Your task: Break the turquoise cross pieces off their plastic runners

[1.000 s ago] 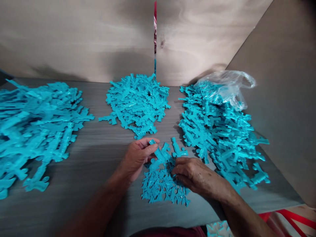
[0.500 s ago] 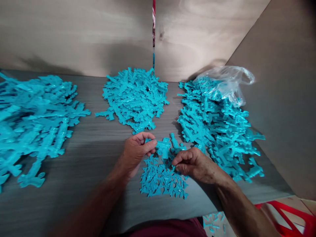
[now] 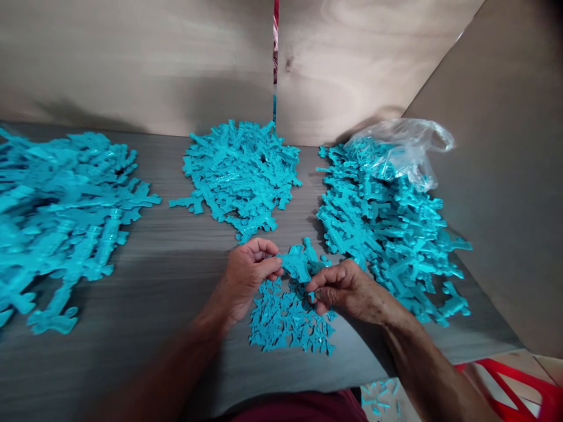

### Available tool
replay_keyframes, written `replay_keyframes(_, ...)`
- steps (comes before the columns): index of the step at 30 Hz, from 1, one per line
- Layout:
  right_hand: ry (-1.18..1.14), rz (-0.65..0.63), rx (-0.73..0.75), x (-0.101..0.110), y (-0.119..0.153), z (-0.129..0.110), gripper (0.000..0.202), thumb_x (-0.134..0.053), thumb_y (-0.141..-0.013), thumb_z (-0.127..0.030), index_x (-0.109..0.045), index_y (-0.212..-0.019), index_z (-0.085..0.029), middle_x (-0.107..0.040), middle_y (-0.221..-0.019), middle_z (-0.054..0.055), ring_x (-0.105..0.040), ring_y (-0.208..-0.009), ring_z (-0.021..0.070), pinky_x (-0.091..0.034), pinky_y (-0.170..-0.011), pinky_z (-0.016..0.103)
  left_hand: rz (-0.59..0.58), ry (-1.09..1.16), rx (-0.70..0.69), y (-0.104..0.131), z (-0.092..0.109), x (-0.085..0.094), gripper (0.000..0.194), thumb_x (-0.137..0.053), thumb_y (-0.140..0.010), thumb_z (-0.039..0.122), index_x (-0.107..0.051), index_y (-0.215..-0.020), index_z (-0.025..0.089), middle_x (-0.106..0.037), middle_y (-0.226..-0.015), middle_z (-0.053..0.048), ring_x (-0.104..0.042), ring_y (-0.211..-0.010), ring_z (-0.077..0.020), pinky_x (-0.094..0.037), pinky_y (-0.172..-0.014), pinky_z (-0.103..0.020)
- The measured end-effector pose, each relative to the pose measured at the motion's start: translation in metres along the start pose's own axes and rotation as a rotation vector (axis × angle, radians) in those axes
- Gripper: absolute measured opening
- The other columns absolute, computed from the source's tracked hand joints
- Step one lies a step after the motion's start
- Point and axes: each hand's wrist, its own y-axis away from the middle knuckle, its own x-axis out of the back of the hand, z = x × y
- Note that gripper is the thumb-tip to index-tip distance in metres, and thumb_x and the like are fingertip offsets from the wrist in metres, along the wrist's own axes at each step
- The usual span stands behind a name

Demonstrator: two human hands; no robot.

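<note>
1. Turquoise plastic piece (image 3: pixel 299 264) — held just above the table between both hands; half a second ago it sat a little lower and flatter, now it is raised and tilted, pinched at both ends.
2. Left hand (image 3: pixel 250 275) — fingers curled, thumb and forefinger closed on the piece's left end; position barely changed.
3. Right hand (image 3: pixel 347 287) — thumb and forefinger pinched on the right end; a second ago it lay low over the scraps, so it has lifted. Judged: the piece is being worked or snapped apart.
4. Small scraps (image 3: pixel 288 319) — flat litter of offcuts directly beneath the hands, near the table's front edge (image 3: pixel 308 387).
5. Middle heap (image 3: pixel 241 173) — behind the hands, against the plywood back wall (image 3: pixel 132 64).
6. Right heap (image 3: pixel 382 223) — just beside the right hand, partly under a clear plastic bag (image 3: pixel 404 149); little room that side.
7. Left heap (image 3: pixel 61 205) — well apart; bare grey table (image 3: pixel 176 246) between it and the left hand gives open room.
</note>
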Motion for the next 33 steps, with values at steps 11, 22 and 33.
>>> replay_keyframes(11,-0.183,0.013,0.015,-0.002,-0.001,-0.006,0.03,-0.081,-0.073,-0.04,-0.069,-0.085,-0.015,-0.071,-0.071,0.001,-0.066,-0.056,0.0109,-0.049,-0.054,0.022,0.06,-0.095,-0.051,0.001,0.001,-0.002,0.033,-0.073,-0.067,0.025,-0.069,-0.099,0.015,-0.063,-0.063,0.004,-0.055,-0.052,-0.0106,-0.044,-0.052,-0.022)
replay_keyframes(22,-0.192,0.17,0.299,-0.008,0.004,-0.014,0.01,-0.077,-0.074,-0.024,-0.073,-0.081,-0.019,-0.068,-0.065,0.0,-0.064,-0.056,0.0126,-0.049,-0.055,0.025,0.089,-0.444,-0.364,0.009,-0.015,-0.003,0.015,-0.057,-0.081,0.018,-0.071,-0.077,0.021,-0.064,-0.063,0.002,-0.059,-0.057,-0.0131,-0.044,-0.056,-0.024)
replay_keyframes(33,0.297,0.38,0.547,-0.016,0.003,-0.01,0.013,-0.064,-0.079,-0.013,-0.069,-0.088,-0.02,-0.063,-0.069,-0.001,-0.055,-0.059,0.0105,-0.043,-0.054,0.023,-0.16,-0.554,-0.649,0.022,-0.01,-0.014,0.013,-0.062,-0.083,0.014,-0.073,-0.088,0.018,-0.068,-0.081,-0.002,-0.064,-0.075,-0.0143,-0.048,-0.07,-0.025)
